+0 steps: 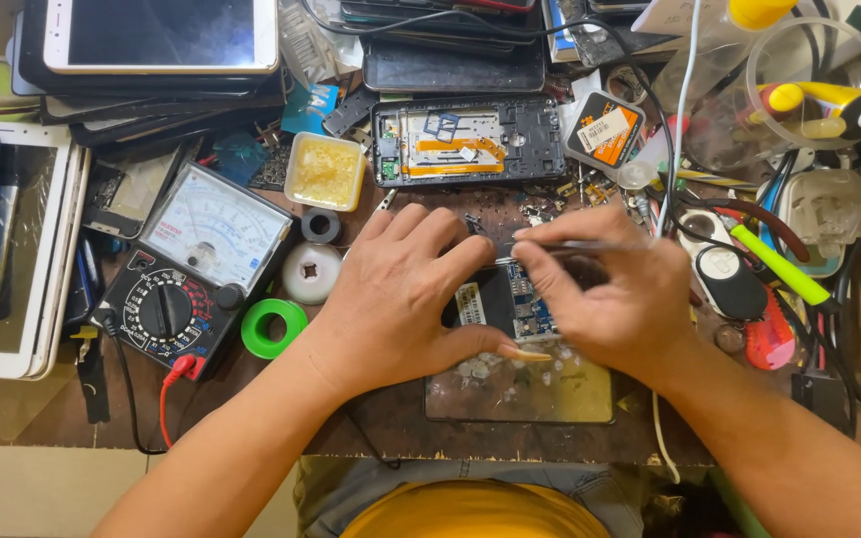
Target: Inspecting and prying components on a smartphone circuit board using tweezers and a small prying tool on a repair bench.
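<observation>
Here the left hand (401, 299) presses its fingers down on a small opened phone with a blue circuit board (510, 304), mid-desk. The right hand (605, 294) pinches what looks like a thin metal tool (560, 245). It might slip and scratch the board.

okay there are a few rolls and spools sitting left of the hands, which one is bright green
The green roll, the one lowest in the picture, beside the multimeter and near the left hand. The white spool and small grey roll lie above it.
</observation>
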